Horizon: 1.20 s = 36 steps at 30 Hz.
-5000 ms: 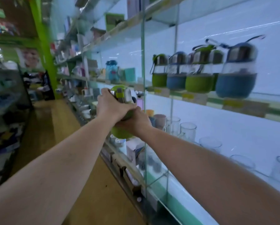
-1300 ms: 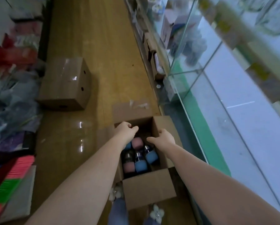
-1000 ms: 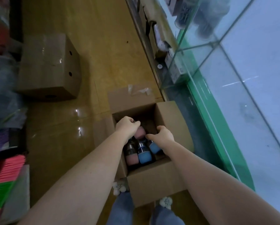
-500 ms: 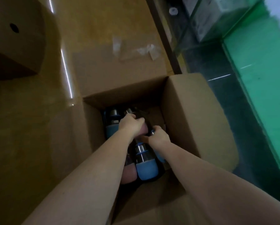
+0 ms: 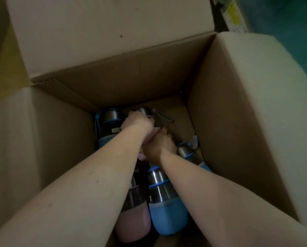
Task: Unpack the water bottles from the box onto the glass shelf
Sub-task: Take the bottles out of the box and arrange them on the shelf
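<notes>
Both arms reach deep into an open cardboard box (image 5: 238, 107). My left hand (image 5: 137, 124) grips the top end of a pink water bottle (image 5: 153, 135), near its steel cap. My right hand (image 5: 159, 147) holds the same bottle's pink body just below. Around them lie several bottles with steel collars: a blue one (image 5: 167, 205) in the near middle, a pink one (image 5: 134, 221) to its left, a blue one (image 5: 108, 125) at the far left, another blue one (image 5: 190, 154) under my right forearm. The glass shelf is out of view.
The box's far flap (image 5: 104, 32) stands folded back, and its right flap (image 5: 266, 90) leans outward. A bare patch of box bottom (image 5: 181, 114) lies at the far right inside. A green shelf base (image 5: 282, 22) shows at the top right corner.
The camera has dropped much closer to the box. Both hands have closed round the pink bottle in the middle, which now lies slightly raised among the others.
</notes>
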{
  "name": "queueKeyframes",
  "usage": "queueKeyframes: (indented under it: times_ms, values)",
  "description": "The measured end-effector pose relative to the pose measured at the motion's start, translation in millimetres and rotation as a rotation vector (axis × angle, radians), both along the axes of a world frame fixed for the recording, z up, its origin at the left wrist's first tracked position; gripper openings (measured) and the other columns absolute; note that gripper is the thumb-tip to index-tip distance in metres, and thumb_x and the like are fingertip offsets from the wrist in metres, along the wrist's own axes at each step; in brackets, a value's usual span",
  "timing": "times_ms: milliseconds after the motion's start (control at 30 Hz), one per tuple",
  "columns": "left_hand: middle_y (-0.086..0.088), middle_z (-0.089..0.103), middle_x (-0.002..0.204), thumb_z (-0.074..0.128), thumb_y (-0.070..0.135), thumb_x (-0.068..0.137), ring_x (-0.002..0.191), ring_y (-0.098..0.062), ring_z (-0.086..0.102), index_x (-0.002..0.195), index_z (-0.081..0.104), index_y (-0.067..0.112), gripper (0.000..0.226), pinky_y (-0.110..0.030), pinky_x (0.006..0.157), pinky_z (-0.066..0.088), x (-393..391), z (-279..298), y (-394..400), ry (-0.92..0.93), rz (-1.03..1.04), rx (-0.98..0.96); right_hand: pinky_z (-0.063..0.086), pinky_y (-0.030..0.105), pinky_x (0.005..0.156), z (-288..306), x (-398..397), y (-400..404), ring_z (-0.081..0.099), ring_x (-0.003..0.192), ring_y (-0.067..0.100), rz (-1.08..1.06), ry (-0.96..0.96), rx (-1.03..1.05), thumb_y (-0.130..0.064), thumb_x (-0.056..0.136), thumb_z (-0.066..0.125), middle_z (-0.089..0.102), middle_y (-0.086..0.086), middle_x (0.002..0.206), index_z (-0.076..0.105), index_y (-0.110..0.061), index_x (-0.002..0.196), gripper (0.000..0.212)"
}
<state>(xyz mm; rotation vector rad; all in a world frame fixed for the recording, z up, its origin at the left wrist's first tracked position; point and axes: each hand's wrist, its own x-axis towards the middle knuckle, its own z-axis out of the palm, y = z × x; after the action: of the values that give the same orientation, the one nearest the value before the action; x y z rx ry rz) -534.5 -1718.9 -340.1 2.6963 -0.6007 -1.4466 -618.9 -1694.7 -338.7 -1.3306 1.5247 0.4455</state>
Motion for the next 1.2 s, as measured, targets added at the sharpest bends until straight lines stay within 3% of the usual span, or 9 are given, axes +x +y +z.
queueKeyframes:
  times_ms: [67, 200, 433, 567, 667, 733, 833, 1067, 1200]
  values:
    - [-0.016, 0.052, 0.127, 0.051, 0.046, 0.090, 0.116, -0.032, 0.051, 0.135, 0.042, 0.006, 0.060, -0.041, 0.102, 0.042, -1, -2, 4, 0.035, 0.038, -0.015, 0.041, 0.043, 0.102, 8, -4, 0, 0.046, 0.123, 0.028, -0.010, -0.009, -0.023, -0.033, 0.072, 0.075, 0.041, 0.012, 0.134, 0.025, -0.010, 0.139, 0.087]
    - [-0.017, 0.050, 0.124, 0.068, 0.054, 0.072, 0.114, -0.036, 0.050, 0.131, 0.045, 0.009, 0.078, -0.047, 0.099, 0.044, -3, 33, 17, 0.143, 0.337, -0.079, 0.042, 0.039, 0.098, 46, -15, 2, 0.047, 0.123, 0.026, -0.020, -0.030, -0.055, -0.039, 0.066, 0.080, 0.045, 0.008, 0.132, 0.025, -0.014, 0.140, 0.096]
    - [-0.014, 0.056, 0.122, 0.080, 0.050, 0.063, 0.104, -0.030, 0.058, 0.134, 0.042, 0.006, 0.092, -0.038, 0.091, 0.048, 3, 193, 39, 0.267, 0.705, -0.233, 0.033, 0.044, 0.110, 207, -28, 30, 0.035, 0.134, 0.022, 0.043, -0.190, -0.228, -0.045, 0.066, 0.078, 0.034, 0.000, 0.145, 0.012, -0.019, 0.149, 0.109]
    - [-0.012, 0.061, 0.115, 0.083, 0.043, 0.063, 0.096, -0.026, 0.060, 0.126, 0.050, 0.005, 0.080, -0.031, 0.076, 0.049, 10, 333, 44, 0.268, 0.674, -0.389, 0.034, 0.042, 0.111, 333, -24, 34, 0.033, 0.137, 0.017, 0.020, -0.288, -0.305, -0.041, 0.064, 0.080, 0.029, -0.005, 0.149, 0.009, -0.023, 0.149, 0.113]
    - [-0.007, 0.061, 0.103, 0.082, 0.031, 0.068, 0.071, -0.012, 0.057, 0.118, 0.055, 0.004, 0.063, -0.020, 0.053, 0.042, 16, 447, 36, 0.228, 0.583, -0.578, 0.034, 0.038, 0.111, 429, -12, 22, 0.034, 0.136, 0.017, 0.012, -0.364, -0.340, -0.040, 0.065, 0.081, 0.024, -0.002, 0.151, 0.005, -0.020, 0.151, 0.116]
    - [-0.004, 0.061, 0.104, 0.084, 0.026, 0.067, 0.075, -0.012, 0.058, 0.114, 0.054, 0.006, 0.059, -0.021, 0.059, 0.045, 23, 521, 28, 0.185, 0.513, -0.707, 0.037, 0.031, 0.108, 493, -3, 11, 0.037, 0.134, 0.017, -0.020, -0.457, -0.389, -0.040, 0.065, 0.082, 0.027, -0.001, 0.149, 0.007, -0.018, 0.150, 0.116]
    - [-0.002, 0.057, 0.105, 0.087, 0.027, 0.062, 0.093, -0.018, 0.058, 0.106, 0.046, 0.011, 0.063, -0.031, 0.078, 0.049, 36, 627, 19, 0.110, 0.425, -0.891, 0.037, 0.016, 0.090, 591, 11, -7, 0.043, 0.128, 0.015, -0.041, -0.564, -0.515, -0.037, 0.067, 0.082, 0.036, 0.000, 0.143, 0.018, -0.014, 0.148, 0.106]
    - [0.007, 0.049, 0.093, 0.085, 0.027, 0.066, 0.089, -0.015, 0.052, 0.109, 0.038, 0.018, 0.064, -0.029, 0.078, 0.045, 56, 839, 22, 0.006, 0.296, -1.221, 0.042, 0.022, 0.082, 783, 45, -23, 0.053, 0.114, 0.015, -0.014, -0.767, -0.790, -0.043, 0.061, 0.084, 0.048, -0.003, 0.130, 0.036, -0.018, 0.136, 0.093]
    - [0.003, 0.050, 0.103, 0.085, 0.028, 0.064, 0.093, -0.016, 0.053, 0.116, 0.042, 0.013, 0.069, -0.028, 0.076, 0.044, 57, 923, 35, -0.037, 0.239, -1.351, 0.051, 0.033, 0.088, 867, 50, -18, 0.056, 0.111, 0.015, 0.011, -0.814, -0.900, -0.047, 0.056, 0.085, 0.052, -0.004, 0.126, 0.040, -0.021, 0.130, 0.091]
